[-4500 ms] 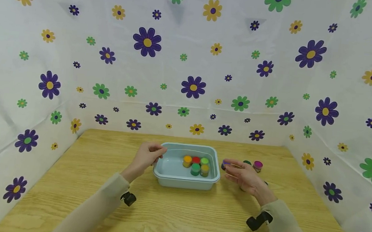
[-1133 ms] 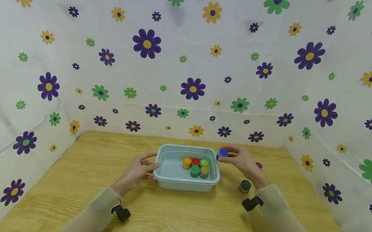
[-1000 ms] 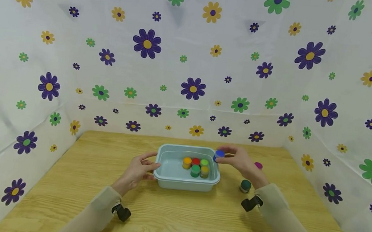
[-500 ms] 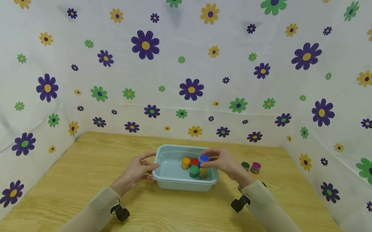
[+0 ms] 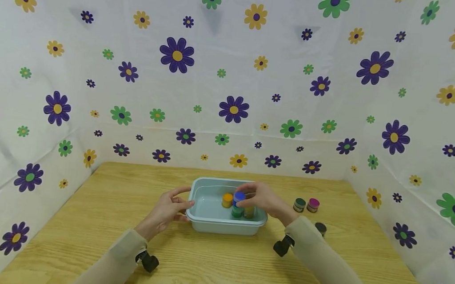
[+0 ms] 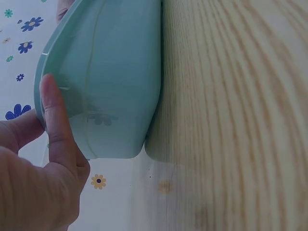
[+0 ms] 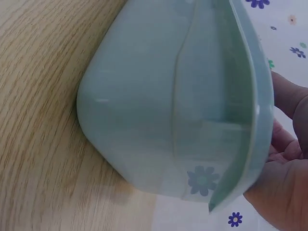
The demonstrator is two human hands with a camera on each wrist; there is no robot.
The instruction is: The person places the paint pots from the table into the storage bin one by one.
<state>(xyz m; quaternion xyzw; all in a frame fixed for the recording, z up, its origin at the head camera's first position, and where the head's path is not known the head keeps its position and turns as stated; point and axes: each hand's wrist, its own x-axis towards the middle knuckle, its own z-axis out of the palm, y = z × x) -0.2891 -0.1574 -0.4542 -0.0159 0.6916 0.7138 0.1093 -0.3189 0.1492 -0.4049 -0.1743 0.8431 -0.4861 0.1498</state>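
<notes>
A pale blue plastic tub (image 5: 222,227) stands on the table, holding several small paint jars. My left hand (image 5: 168,208) grips its left end at the rim; the left wrist view has one finger (image 6: 57,115) flat along the outer wall. Over the jars inside the tub, my right hand (image 5: 265,199) pinches a blue-lidded jar (image 5: 239,197) between thumb and fingers. Below it are a green jar (image 5: 237,212) and a mustard-yellow jar (image 5: 249,212), with an orange jar (image 5: 227,200) to the left. The red and light green jars are hidden behind the hand and blue jar.
Right of the tub, a dark green jar (image 5: 299,204) and a magenta-lidded jar (image 5: 313,205) stand side by side on the wooden table (image 5: 218,261). Another dark-lidded jar (image 5: 320,228) is nearer, partly behind the right sleeve. Flower-printed cloth (image 5: 200,77) encloses the table.
My right hand took the blue-lidded jar from the table and carried it left over the tub's right rim, in above the other jars. The left hand came to the tub's left end and stays there.
</notes>
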